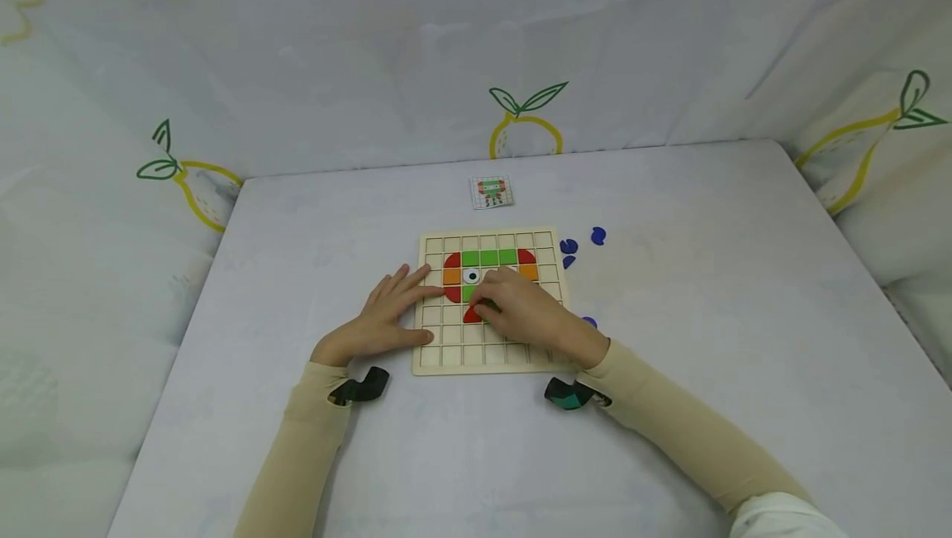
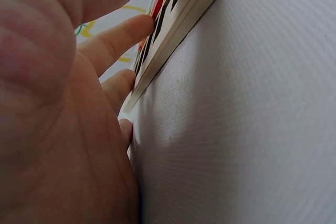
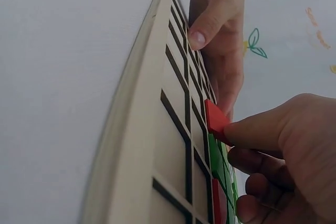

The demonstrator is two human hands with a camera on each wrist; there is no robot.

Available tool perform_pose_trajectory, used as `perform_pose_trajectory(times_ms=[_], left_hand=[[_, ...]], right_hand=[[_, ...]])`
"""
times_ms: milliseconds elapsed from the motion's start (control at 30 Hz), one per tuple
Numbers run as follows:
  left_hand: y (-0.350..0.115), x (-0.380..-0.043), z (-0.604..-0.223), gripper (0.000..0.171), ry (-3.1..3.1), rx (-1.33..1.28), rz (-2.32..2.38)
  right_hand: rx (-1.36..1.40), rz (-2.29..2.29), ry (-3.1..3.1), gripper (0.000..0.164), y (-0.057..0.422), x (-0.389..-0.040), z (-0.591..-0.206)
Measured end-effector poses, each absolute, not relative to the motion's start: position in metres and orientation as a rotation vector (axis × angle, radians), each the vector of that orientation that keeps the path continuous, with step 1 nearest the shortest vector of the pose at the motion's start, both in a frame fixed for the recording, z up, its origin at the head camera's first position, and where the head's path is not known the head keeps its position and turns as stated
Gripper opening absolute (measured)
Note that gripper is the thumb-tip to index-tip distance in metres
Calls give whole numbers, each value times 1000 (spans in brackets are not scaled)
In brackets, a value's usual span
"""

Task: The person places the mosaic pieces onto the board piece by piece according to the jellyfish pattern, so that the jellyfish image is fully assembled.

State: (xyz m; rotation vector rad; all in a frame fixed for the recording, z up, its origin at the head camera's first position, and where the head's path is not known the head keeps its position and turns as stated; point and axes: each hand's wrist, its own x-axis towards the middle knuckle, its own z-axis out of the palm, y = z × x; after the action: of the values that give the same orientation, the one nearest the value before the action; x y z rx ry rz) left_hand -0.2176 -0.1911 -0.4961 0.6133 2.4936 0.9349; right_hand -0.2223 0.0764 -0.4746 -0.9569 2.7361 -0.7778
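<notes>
The left arm (image 1: 297, 447) and right arm (image 1: 687, 430), both in beige sleeves, slant inward over the surface (image 1: 706, 273). The left hand (image 1: 383, 319), nearer the left edge than the right hand (image 1: 524, 307), lies palm down, 4 fingers straight and spread, thumb stretched apart. The right hand holds a pinch between thumb and fingers, its fingers curled.

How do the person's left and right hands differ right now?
The left hand has spread fingers, while the right hand has curled ones.
The left hand rests on the left side of the grid board, holding no piece; the right hand pinches a red piece.
Both are bare.
</notes>
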Motion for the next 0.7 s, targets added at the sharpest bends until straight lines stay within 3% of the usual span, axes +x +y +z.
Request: perform_pose_trajectory(times_ms=[700], left_hand=[[-191, -217, -493, 68, 2489, 633, 942]], right_hand=[[-1052, -653, 2817, 15, 76, -217, -473]])
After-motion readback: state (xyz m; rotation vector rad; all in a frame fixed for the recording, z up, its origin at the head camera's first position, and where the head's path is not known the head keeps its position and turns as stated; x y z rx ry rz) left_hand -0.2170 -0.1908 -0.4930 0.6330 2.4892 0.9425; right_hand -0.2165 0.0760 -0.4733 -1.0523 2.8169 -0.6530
